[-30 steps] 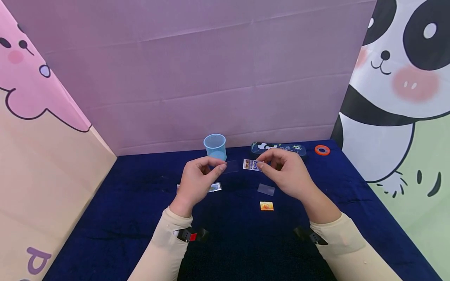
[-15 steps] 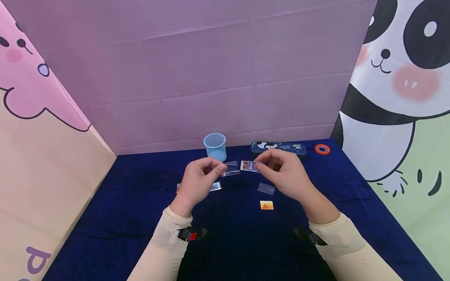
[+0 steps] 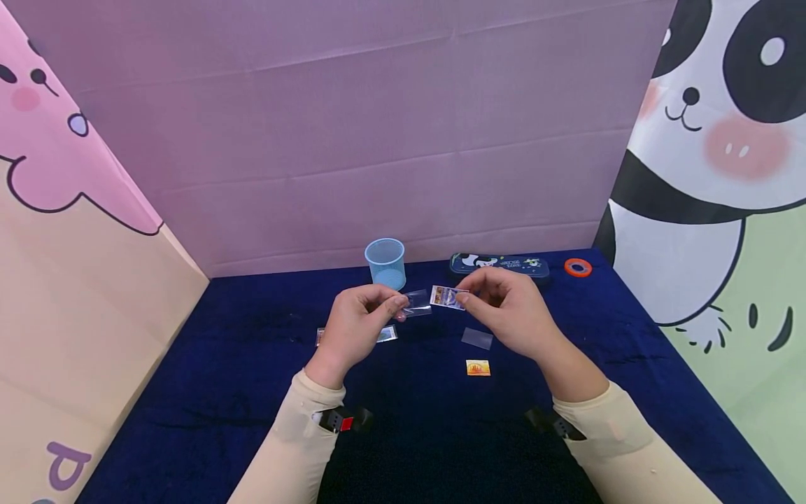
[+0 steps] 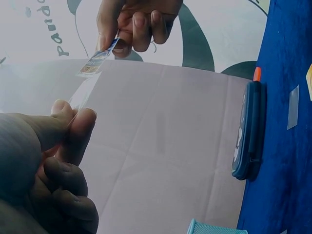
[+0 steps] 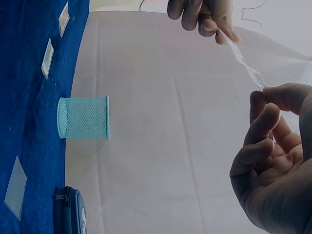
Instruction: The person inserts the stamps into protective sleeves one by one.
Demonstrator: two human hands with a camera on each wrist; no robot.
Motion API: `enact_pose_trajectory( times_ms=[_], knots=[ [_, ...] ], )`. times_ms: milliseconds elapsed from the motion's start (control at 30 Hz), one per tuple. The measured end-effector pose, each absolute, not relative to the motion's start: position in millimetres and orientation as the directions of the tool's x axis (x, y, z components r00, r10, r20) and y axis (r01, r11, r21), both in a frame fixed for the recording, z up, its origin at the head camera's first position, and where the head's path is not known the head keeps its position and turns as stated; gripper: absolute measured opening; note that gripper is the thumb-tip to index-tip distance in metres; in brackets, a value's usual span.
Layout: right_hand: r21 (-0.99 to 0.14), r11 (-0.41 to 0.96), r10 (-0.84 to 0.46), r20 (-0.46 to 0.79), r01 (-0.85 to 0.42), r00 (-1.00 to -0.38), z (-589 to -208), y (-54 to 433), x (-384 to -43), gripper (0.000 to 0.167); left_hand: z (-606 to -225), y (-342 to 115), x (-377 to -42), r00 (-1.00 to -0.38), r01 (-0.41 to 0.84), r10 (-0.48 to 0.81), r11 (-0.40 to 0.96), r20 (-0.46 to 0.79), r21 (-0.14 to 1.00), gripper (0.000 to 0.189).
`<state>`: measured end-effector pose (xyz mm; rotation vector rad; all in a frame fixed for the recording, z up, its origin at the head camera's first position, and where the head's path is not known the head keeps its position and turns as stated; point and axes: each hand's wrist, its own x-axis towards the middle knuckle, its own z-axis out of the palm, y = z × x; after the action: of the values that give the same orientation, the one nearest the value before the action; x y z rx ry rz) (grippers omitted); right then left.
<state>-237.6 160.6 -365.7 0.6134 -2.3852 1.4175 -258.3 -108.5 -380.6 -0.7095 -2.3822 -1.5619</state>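
Observation:
Between thumb and index finger, my left hand (image 3: pixel 357 322) pinches a clear plastic card sleeve (image 3: pixel 418 304). My right hand (image 3: pixel 513 311) pinches a small printed card (image 3: pixel 444 297) by its right end. Both are held up above the table, the card's free end right at the sleeve's edge. In the left wrist view the card (image 4: pixel 96 63) and the sleeve (image 4: pixel 86 91) nearly line up; whether the card has entered the sleeve I cannot tell. Seen from the right wrist, card (image 5: pixel 256 79) and sleeve (image 5: pixel 232 46) form one thin strip between the hands.
On the blue cloth (image 3: pixel 252 392) lie another clear sleeve (image 3: pixel 476 339) and a yellow card (image 3: pixel 477 368). Sleeved cards (image 3: pixel 387 334) are partly hidden behind my left hand. Farther back stand a light-blue mesh cup (image 3: pixel 385 262), a pencil case (image 3: pixel 500 266) and an orange tape roll (image 3: pixel 577 268).
The sleeve has tilted, so its face now catches light. My right hand has brought the card slightly left, narrowing the gap to the sleeve. Both grips are kept.

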Motion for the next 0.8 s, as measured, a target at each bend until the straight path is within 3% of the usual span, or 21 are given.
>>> enact_pose_trajectory(
  times_ms=[800],
  knots=[
    [-0.781, 0.416, -0.258, 0.390, -0.466, -0.884, -373.4, 158.4, -240.6, 0.004, -384.2, -107.6, -255.6, -0.865, 0.495, 0.272, 0.324, 0.422, 0.806, 0.019]
  ],
)
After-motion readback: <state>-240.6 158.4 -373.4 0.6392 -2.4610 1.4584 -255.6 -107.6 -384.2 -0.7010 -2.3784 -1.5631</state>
